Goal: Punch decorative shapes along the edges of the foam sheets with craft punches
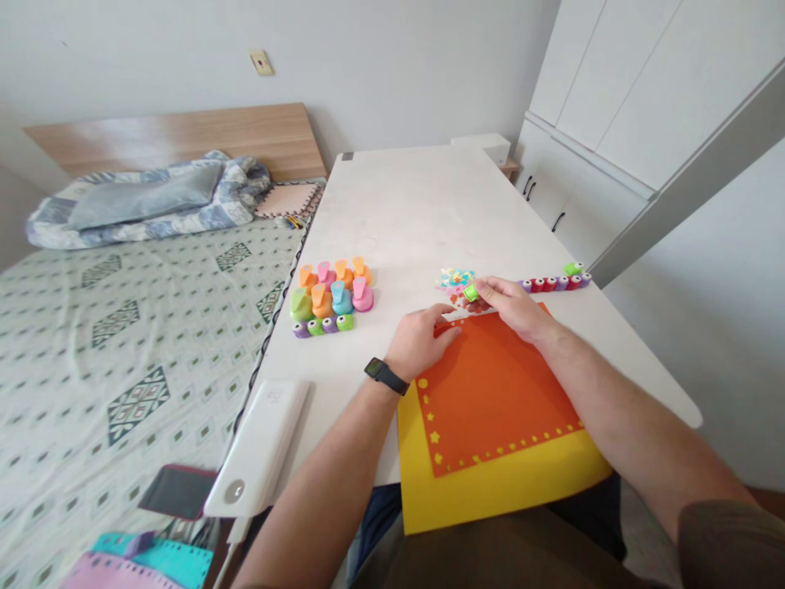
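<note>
My right hand (513, 304) pinches a green punch (470, 293), left hand (422, 339) half open at far-left corner of orange sheet (500, 384), which may skid if held loosely.

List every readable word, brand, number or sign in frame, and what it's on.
No text is legible.
White device: faint print near its far end, too small and blurred to read.
Watch: nothing on its screen can be made out.

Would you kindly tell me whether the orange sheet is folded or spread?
Spread: the orange sheet lies flat over the yellow sheet.
</note>
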A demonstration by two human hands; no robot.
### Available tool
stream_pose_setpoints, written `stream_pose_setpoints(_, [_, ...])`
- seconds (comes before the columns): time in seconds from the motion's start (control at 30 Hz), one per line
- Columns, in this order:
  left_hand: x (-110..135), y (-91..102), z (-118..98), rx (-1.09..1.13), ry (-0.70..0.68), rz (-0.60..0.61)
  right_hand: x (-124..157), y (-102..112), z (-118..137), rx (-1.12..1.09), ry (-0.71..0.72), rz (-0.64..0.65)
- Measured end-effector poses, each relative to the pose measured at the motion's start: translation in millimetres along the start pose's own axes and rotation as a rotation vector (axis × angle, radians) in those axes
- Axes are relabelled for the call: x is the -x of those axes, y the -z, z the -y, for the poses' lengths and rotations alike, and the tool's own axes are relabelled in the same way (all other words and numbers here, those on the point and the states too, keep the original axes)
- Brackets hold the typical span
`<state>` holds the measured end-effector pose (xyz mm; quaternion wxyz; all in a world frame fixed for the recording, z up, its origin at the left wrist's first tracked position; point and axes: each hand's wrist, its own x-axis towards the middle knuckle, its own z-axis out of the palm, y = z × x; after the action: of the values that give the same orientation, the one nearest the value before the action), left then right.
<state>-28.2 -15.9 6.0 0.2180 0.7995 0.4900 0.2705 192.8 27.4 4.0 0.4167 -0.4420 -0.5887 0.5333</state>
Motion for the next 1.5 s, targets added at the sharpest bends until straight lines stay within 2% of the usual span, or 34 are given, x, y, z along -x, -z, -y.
stream_pose_setpoints(0.33, [-1.5, -2.1, -2.6, -0.145, -0.124, 0.063, 2.2, -5.4, 4.5, 0.017, -0.04, 0.033])
stream_pose_setpoints(1.2, [-3.3, -6.7, -4.0, -0.179, -0.087, 0.065, 1.8, -6.8, 4.1, 0.023, -0.044, 0.02])
stream_pose_setpoints(1.5, [-0.1, -4.0, -0.2, -0.126, -0.042, 0.016, 1.1, -4.7, 1.0, 0.127, 0.01, -0.086])
